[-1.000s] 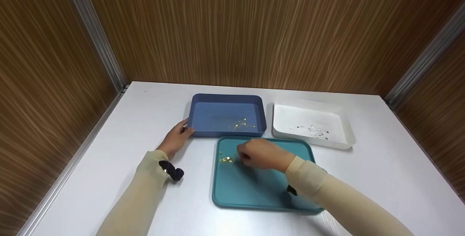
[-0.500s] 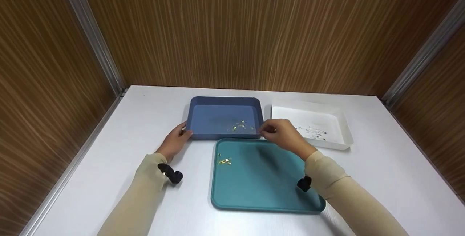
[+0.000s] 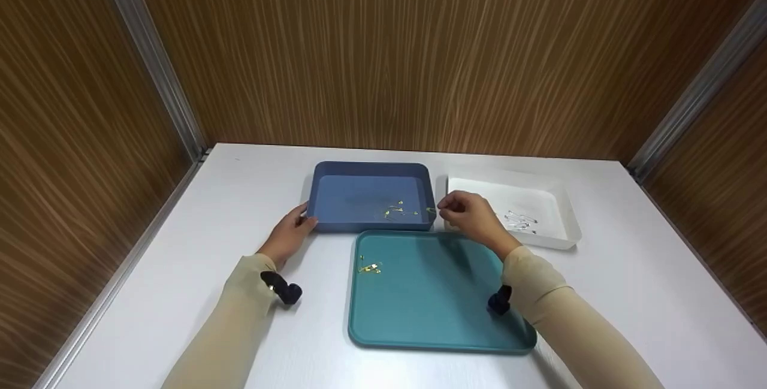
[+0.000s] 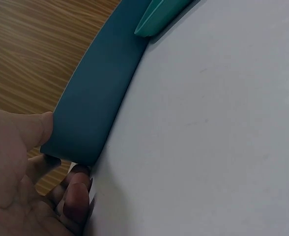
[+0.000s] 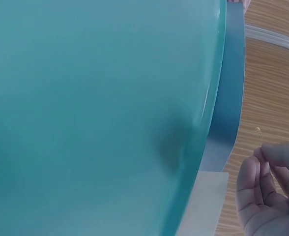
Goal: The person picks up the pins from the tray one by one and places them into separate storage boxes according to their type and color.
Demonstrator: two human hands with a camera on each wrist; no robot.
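My left hand [image 3: 298, 225] grips the front left corner of a dark blue tray [image 3: 371, 165]; in the left wrist view its thumb [image 4: 34, 129] presses the tray's wall [image 4: 95, 108] and the fingers curl round the corner. Several gold safety pins [image 3: 398, 209] lie inside that tray. My right hand [image 3: 450, 210] hovers at the tray's front right corner, fingers loosely curled and holding nothing in the right wrist view [image 5: 262, 169], where a small gold pin [image 5: 257, 129] shows apart from the fingertips. A teal tray [image 3: 431, 305] in front carries one gold pin [image 3: 370, 267].
A white tray [image 3: 572, 221] with several silver safety pins [image 3: 520, 219] stands right of the blue tray. All three trays sit on a white table [image 3: 629, 269] enclosed by wood-grain walls on three sides. Black wrist cameras [image 3: 281, 288] sit on both sleeves.
My right hand has left the gold pin on the teal tray and moved up and right to the blue tray's front right corner. The left hand has stayed at its corner.
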